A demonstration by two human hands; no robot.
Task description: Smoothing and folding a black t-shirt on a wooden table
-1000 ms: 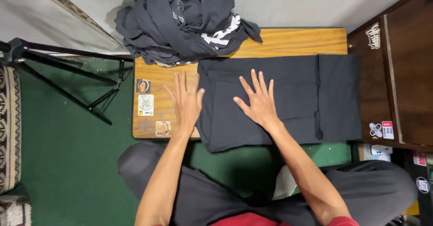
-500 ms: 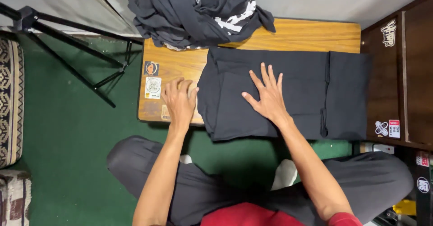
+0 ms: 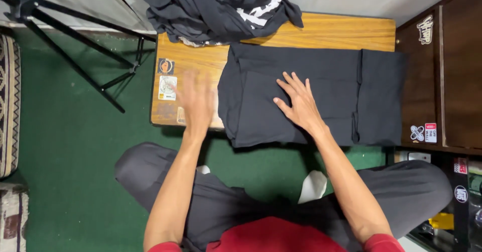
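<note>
Green carpet (image 3: 75, 146) underfoot, low wooden table (image 3: 326, 31) set on it. Dark wooden cabinet (image 3: 452, 71) just right of the table, stickers on its front. Black tripod (image 3: 75, 46) at upper left, legs spread on the carpet. Heap of dark clothes (image 3: 216, 8) piled at the table's far left corner, white print showing. Folded black garment (image 3: 321, 71) laid flat across the table's middle and right, near edge hanging slightly over the front. Right hand (image 3: 298, 101) pressed flat on the garment, fingers spread, grasping nothing. Left hand (image 3: 197, 101) blurred, open, over the table's bare left part just beside the garment's left edge; contact with garment not discernible. Stickers (image 3: 167, 81) on the table near the left hand.
</note>
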